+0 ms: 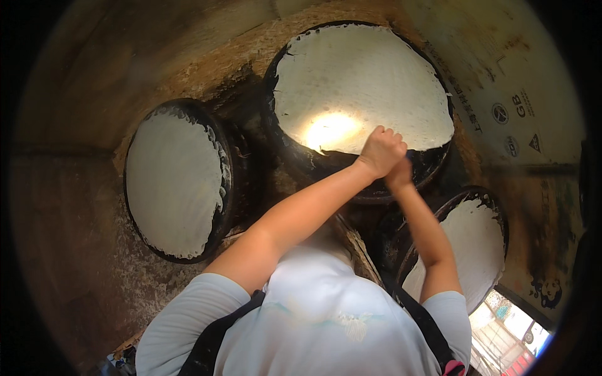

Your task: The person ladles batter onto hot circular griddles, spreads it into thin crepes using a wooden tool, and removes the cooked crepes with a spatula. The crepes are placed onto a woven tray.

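My left hand (383,149) is clenched into a fist over the near edge of a large round black griddle (320,164). Just below and to its right, my right hand (400,175) is blurred and partly hidden behind the left. The hands overlap, and whatever may be inside either is out of sight. A thin, pale, batter-like sheet (357,80) with a ragged edge covers most of the griddle. Its near edge lies close to my left fingers, leaving a dark strip of griddle bare. A bright glare falls on the sheet left of my hands.
On the left, a second black griddle (228,145) bears another pale sheet (171,183). A third griddle (502,214), also with a pale sheet (475,239), stands close by my right forearm. Printed board panels (498,84) wall the right side. Crusty brown matter (211,61) surrounds the griddles.
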A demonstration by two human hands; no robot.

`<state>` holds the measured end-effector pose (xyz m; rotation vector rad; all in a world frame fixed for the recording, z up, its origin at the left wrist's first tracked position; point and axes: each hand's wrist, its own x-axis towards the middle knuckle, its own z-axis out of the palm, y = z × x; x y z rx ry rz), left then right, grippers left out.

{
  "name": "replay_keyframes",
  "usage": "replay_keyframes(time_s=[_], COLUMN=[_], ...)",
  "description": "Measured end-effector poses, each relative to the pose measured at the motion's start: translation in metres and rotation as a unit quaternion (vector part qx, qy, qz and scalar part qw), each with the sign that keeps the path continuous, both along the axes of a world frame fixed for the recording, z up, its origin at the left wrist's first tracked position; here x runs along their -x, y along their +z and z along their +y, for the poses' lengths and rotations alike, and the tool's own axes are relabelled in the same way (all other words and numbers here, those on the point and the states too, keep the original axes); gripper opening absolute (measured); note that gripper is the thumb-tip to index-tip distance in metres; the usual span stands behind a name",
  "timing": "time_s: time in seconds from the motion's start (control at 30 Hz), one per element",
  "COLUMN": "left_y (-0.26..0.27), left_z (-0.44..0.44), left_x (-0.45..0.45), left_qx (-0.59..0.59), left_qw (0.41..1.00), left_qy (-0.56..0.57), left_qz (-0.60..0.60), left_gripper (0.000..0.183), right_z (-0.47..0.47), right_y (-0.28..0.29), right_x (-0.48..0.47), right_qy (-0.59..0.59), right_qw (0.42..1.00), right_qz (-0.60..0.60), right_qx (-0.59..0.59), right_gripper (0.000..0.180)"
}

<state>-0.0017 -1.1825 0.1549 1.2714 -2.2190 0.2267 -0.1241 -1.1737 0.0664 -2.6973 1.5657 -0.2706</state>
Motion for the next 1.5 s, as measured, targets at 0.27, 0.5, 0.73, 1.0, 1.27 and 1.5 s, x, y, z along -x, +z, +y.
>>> replay_keyframes(time_s=[0.27,0.5,0.73,1.0,1.27,1.5], left_y=[0.045,0.088,0.091,0.120,0.140,0.228], left_z=[-0.020,-0.025,-0.027,-0.035,-0.068,-0.135], left_x=[-0.032,-0.046,-0.047,-0.036,-0.064,-0.088], left_qx=[-0.045,0.043,0.027,0.097,-0.046,0.094], left_qw=[0.994,0.987,0.993,0.993,0.995,0.992], left_qy=[0.057,0.055,0.046,0.038,0.031,0.033], left_qz=[0.081,0.147,0.105,0.060,0.089,0.071], left_gripper=[0.009,0.010,0.009,0.007,0.009,0.011], right_z=[-0.052,-0.067,0.045,-0.120,-0.006,-0.121], right_y=[0.030,0.004,0.037,0.056,0.062,0.029], right_x=[0.207,0.001,-0.146,-0.037,-0.043,-0.253], right_qy=[-0.346,-0.111,0.277,-0.022,0.393,0.225], right_qw=[0.872,0.935,0.947,0.995,0.918,0.967], right_qz=[-0.331,-0.256,-0.111,0.091,-0.047,-0.048], right_qx=[-0.102,-0.219,0.117,-0.035,-0.015,0.112], right_gripper=[0.041,0.049,0.025,0.022,0.025,0.034])
